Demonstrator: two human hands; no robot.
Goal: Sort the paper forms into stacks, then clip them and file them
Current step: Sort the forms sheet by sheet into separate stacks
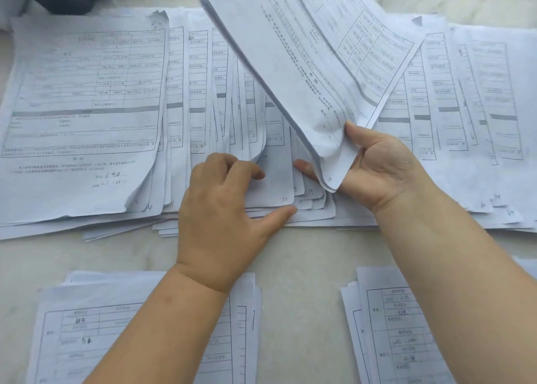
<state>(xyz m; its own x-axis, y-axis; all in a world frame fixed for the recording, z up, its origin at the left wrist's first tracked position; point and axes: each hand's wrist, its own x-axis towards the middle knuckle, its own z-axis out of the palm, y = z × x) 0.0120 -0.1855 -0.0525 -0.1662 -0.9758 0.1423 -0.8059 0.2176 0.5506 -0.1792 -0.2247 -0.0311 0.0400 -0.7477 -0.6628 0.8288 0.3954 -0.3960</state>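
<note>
1. The right hand [377, 165] gripped a lifted bundle of forms [305, 52] by its lower corner, thumb on top, holding it tilted above the spread.
2. The left hand [223, 206] pinched the curled corners of fanned forms [273, 177] lying on the table [305, 255].
3. Two more stacks [87, 325] lay near the front edge, one under each forearm.

- Bright, even, cool daylight, no glare.
- Soft faint shadows under the lifted sheets.
- Print on the forms [87, 93] blurs.
- Wide-angle bending toward the edges.
</note>
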